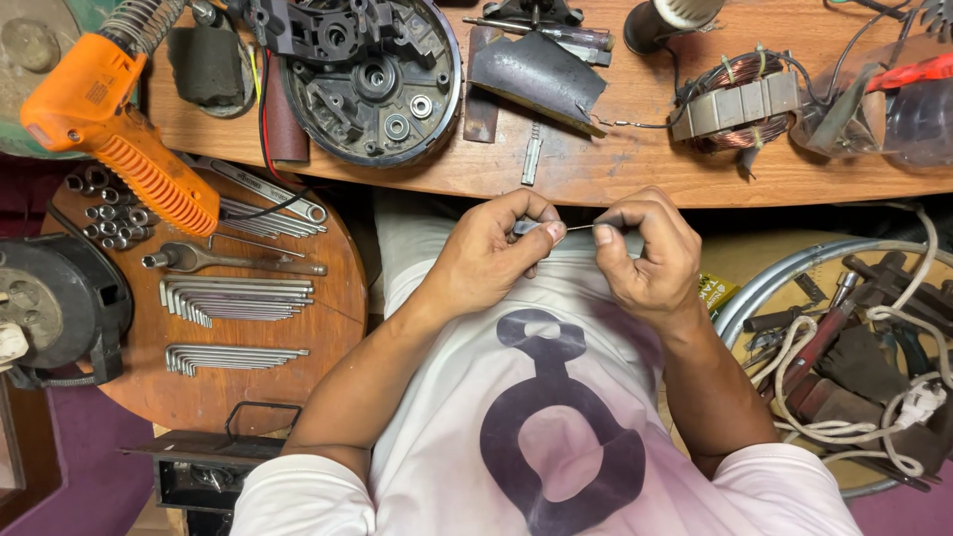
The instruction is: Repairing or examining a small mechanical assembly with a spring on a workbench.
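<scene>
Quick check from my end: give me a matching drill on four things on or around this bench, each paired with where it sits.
Things:
1. orange heat gun
2. copper-wound stator
3. hex key sets
4. thin wire

Places:
A. pinched between the left hand and right hand
B. on the round wooden board at the left
C. far right part of the workbench
D. upper left, overhanging the bench edge

Pairs: 1-D, 2-C, 3-B, 4-A
</scene>
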